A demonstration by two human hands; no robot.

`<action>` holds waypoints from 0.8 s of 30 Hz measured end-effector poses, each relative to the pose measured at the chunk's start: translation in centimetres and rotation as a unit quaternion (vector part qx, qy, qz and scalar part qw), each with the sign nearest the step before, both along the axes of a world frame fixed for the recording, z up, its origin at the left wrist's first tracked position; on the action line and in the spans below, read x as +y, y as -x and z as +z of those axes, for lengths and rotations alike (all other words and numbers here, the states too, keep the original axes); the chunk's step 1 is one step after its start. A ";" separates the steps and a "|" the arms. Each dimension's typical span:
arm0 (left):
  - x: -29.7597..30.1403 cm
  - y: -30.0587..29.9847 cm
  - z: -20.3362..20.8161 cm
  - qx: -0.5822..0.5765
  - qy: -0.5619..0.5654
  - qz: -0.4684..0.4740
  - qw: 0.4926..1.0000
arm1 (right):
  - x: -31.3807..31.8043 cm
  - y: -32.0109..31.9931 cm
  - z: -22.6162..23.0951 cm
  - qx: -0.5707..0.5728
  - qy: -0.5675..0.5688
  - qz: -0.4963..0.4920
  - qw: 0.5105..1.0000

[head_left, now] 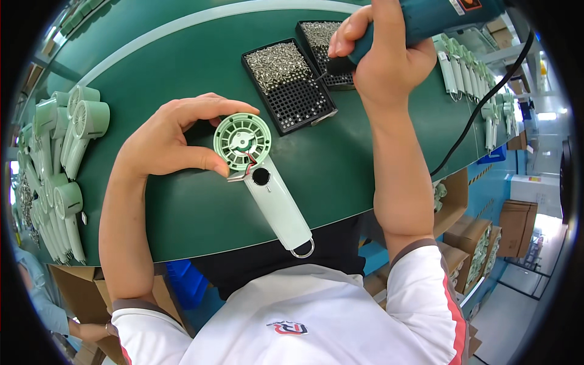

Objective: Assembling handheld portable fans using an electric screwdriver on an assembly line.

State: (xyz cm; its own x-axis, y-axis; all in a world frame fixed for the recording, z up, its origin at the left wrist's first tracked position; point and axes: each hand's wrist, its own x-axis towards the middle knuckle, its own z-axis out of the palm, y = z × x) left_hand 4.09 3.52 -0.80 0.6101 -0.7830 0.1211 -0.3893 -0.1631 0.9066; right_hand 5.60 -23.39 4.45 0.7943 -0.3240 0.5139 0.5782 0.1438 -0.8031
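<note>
My left hand [173, 135] grips a light green handheld fan [277, 204] by its round head, thumb and fingers on opposite sides. The head is uncovered, showing a slotted ring, a central hub and thin red and dark wires. Its handle, with a black round button and a metal loop at the end, points toward me over the table edge. My right hand [392, 70] is wrapped round a dark teal electric screwdriver [441, 18]. The driver's thin bit reaches over a black screw tray [286, 85] full of small silver screws; whether a screw sits on the bit is too small to tell.
A second screw tray [319, 33] stands behind the first. Several green fans [67, 134] are piled at the left, and more fans [465, 70] lie in a row at the right. A black cable [486, 97] hangs on the right. Cardboard boxes [465, 243] stand below the table; another person's arm [91, 331] shows lower left.
</note>
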 end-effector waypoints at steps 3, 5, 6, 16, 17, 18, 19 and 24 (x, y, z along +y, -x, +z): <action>0.3 0.2 0.2 -0.006 0.007 0.002 1.000 | 0.1 -0.1 0.0 -0.006 0.013 0.006 1.000; 0.2 0.2 0.1 -0.001 0.010 0.000 1.000 | 0.1 -0.2 -0.1 0.003 0.015 0.007 1.000; 0.2 0.2 0.1 0.000 0.009 0.001 1.000 | 0.1 -0.3 -0.2 0.004 0.014 0.008 1.000; 0.1 0.3 0.0 -0.015 0.005 0.005 1.000 | 0.1 -0.4 -0.9 0.002 0.045 0.012 0.999; 0.1 0.4 -0.1 -0.006 0.016 0.007 1.000 | 0.3 -0.2 -0.9 0.000 0.060 0.011 0.998; 0.3 0.4 0.1 -0.006 0.016 0.009 1.000 | 0.5 -0.1 -1.0 0.000 0.060 0.013 0.998; 0.5 0.2 0.4 -0.002 -0.012 0.000 1.000 | 0.7 0.0 -1.0 0.007 0.071 0.014 0.997; 0.4 0.4 0.2 -0.020 -0.017 0.012 1.000 | 1.0 0.2 -1.0 -0.002 0.084 0.017 0.996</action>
